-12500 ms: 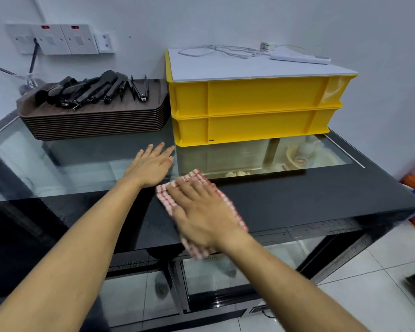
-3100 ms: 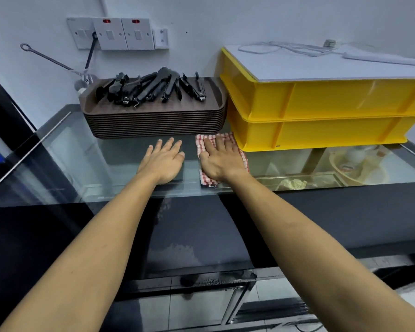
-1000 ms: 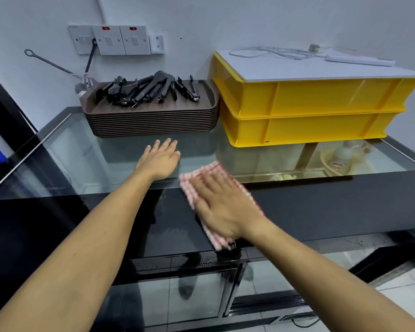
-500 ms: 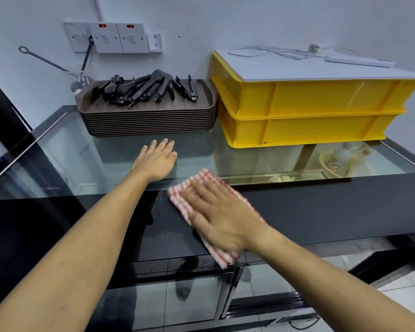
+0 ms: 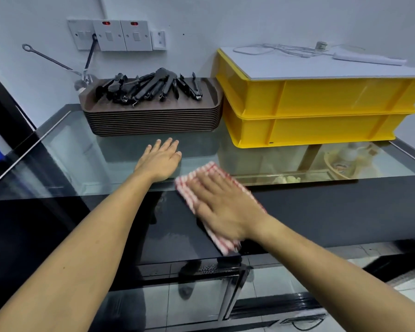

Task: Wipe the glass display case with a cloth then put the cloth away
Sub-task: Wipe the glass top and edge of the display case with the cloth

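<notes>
glass display case (image 5: 106,164) fills most of what we see, its clear top pane running back to the wall and a dark black band along its front edge. we have our cloth (image 5: 205,172), a red and white checked one, lying flat across the line where the glass meets that black band, a little right of centre. our right hand (image 5: 222,206) lies on top of it, fingers straight and spread, pressing it down; the hand looks slightly blurred. the cloth shows beyond our fingertips and again under the wrist at the front edge. our left hand (image 5: 161,159) rests flat on the glass just beside the cloth, to its left, palm down with fingers straight and together, holding nothing.

at the back of the case we see a stack of brown trays (image 5: 153,121) with a pile of black tongs (image 5: 149,86) on the top one. just to the right stand two yellow crates (image 5: 316,111), one on the other, with a white board (image 5: 321,67) as a lid, carrying a white cable (image 5: 280,50) and a power strip (image 5: 369,59). wall switches (image 5: 118,34) sit above the trays. through the glass at right we make out some pale containers, too dim to tell.
</notes>
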Demonstrator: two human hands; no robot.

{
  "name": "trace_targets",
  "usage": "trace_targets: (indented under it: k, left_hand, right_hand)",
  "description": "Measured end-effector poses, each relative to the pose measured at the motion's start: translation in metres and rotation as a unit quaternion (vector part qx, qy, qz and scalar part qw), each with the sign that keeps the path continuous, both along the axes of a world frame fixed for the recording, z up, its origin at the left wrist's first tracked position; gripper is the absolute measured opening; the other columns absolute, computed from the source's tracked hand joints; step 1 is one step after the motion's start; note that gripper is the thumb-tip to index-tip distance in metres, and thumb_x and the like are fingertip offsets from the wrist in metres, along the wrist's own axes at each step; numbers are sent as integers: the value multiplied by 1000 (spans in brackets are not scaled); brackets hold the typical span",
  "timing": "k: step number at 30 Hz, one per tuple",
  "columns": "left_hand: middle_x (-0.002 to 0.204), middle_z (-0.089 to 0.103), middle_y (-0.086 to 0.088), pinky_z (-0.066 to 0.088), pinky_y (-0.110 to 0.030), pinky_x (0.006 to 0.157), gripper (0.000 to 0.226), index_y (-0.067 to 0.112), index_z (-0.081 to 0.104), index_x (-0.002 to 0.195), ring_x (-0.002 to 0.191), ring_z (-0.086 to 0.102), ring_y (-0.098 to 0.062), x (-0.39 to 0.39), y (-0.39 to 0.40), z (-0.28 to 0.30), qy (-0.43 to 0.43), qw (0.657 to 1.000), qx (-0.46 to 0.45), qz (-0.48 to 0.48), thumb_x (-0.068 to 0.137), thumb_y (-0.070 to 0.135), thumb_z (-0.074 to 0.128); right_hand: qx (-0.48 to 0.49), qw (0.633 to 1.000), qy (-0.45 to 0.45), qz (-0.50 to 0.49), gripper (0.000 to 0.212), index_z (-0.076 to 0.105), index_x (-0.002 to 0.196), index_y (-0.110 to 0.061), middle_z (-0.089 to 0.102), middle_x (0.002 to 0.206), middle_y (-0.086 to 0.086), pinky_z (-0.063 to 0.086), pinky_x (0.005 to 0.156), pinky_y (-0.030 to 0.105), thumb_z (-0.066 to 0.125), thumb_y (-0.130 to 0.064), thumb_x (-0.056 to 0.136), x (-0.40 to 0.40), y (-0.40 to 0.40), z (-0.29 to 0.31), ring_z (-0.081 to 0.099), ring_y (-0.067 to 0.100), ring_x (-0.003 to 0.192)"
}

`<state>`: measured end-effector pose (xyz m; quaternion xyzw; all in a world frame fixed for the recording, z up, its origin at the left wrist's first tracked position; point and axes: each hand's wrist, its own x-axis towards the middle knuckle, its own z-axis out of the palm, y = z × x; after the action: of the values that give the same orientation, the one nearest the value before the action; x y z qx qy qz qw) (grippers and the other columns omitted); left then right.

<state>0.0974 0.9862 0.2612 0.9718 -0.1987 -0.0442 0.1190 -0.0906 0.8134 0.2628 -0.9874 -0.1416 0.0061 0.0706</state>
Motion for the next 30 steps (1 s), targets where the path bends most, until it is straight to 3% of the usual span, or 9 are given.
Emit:
trace_targets:
  k: [3, 5, 7, 12, 16, 20, 24, 30]
  left_hand:
    - [175, -2, 8, -4, -42, 130, 59, 29, 6, 168, 161, -6, -20, -1, -1, -1, -7, 1000, 2, 3, 111, 45, 14]
    - [175, -2, 8, -5, -42, 130, 59, 29, 6, 168, 161, -6, -20, 0, -2, -2, -9, 1000, 5, 4, 111, 45, 13]
    - [175, -2, 8, -6, -41, 129, 59, 29, 7, 168, 161, -7, -20, 0, -2, -3, -6, 1000, 2, 8, 111, 45, 14]
    - [175, 4, 10, -4, -41, 130, 59, 30, 13, 167, 161, -3, -17, 2, -3, -3, -5, 999, -32, 14, 110, 44, 12]
    - [174, 9, 11, -4, -39, 130, 62, 32, 18, 166, 161, -1, -13, -1, -1, -1, -2, 998, -64, 20, 109, 51, 4]
    - [174, 9, 9, -3, -37, 130, 60, 33, 19, 166, 161, 0, -14, 7, 10, 2, 17, 998, -63, -16, 110, 53, 6]
    - [175, 3, 6, -3, -44, 129, 55, 44, 13, 164, 161, -3, -21, 33, 52, 7, 23, 998, 8, -51, 111, 54, 15]
    - [175, -2, 7, -3, -45, 129, 57, 47, 8, 164, 161, -6, -20, 36, 66, 2, -3, 999, 40, -28, 109, 59, 15]
  right_hand:
    - [25, 997, 26, 73, 58, -3, 162, -48, -21, 169, -16, -18, 126, 28, 9, -58, 106, -55, -20, 6, -27, 2, 154]
    - [10, 998, 35, 50, 59, -5, 159, -54, -21, 168, -20, -18, 126, 28, -1, -65, 101, -54, -47, 10, -27, -2, 153]
    - [2, 999, 37, -4, 69, -5, 159, -51, -18, 170, -18, -16, 127, 29, -9, -73, 94, -26, -65, 10, -24, 1, 155]
    - [16, 994, 18, -110, 61, 2, 167, -34, -7, 175, -4, -10, 130, 34, 13, -52, 110, 82, -50, 5, -13, 14, 160]
    - [36, 987, 49, -151, 64, 4, 168, -28, -6, 175, 5, -5, 130, 42, 16, -47, 108, 137, -9, 10, -5, 26, 162]
    - [26, 992, 44, -111, 64, 1, 168, -26, -9, 175, 7, -7, 130, 43, 12, -48, 109, 114, 6, 7, -10, 25, 161]
    - [31, 999, 9, -24, 62, 5, 167, -34, -9, 173, -7, -9, 130, 36, 12, -53, 109, 42, -5, -1, -13, 15, 160]
    - [32, 986, 25, -160, 64, 5, 168, -31, -4, 176, 2, -4, 130, 41, 14, -52, 108, 127, -30, 5, -5, 23, 162]
